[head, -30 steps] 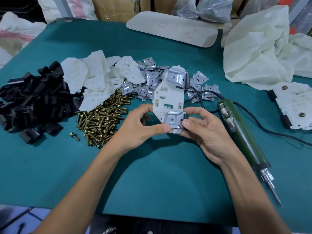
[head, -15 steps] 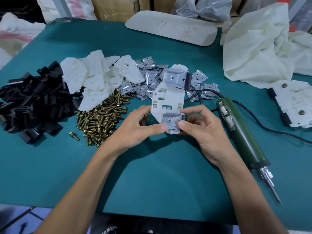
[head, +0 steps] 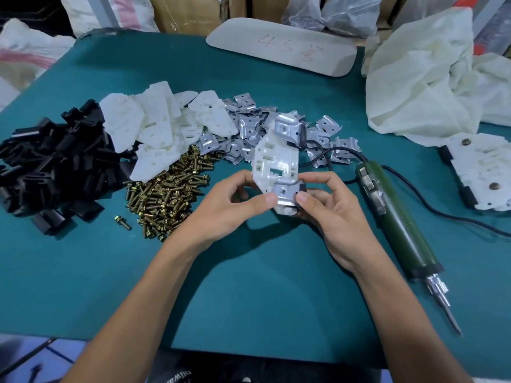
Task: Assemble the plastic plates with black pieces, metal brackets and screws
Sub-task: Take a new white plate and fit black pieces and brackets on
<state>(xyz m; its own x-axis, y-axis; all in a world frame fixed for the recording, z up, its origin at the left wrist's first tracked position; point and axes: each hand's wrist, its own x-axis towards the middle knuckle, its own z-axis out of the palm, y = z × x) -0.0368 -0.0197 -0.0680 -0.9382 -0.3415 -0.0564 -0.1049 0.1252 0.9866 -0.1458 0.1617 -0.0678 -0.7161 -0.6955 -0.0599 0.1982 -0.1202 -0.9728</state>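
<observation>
Plate: white plate held up over the tabletop, right of the screws, long axis running away from the person, slightly tilted.
Left hand: left hand grips the plate's near end from the screws' side. Its fingers curl behind the plate, thumb tip on the near bracket's left edge.
Right hand: right hand grips the same end from the side away from the screws. Thumb presses the near bracket's right corner, fingers curl round the back.
Near bracket: near bracket sits on the plate's near end between both thumbs, centre hole showing.
Far bracket: far bracket sits on the plate's far end, with a black piece at its right side.
Screws: brass heap on the tabletop, with a loose screw just left of it.
Black pile: black pile lies left of the screws.
Plate pile: plate pile lies behind the screws, touching them.
Bracket pile: bracket pile lies behind and right of the screws, partly hidden by the held plate.
Screwdriver: green screwdriver lies well right of the screws, past the right hand, bit toward the person. Black cable runs off right.
Finished stack: finished stack lies far right of the screws, screw heads on top.
Cloth: crumpled white cloth lies behind and far right of the screws.
Board: pale board with red marks lies well behind the screws.
</observation>
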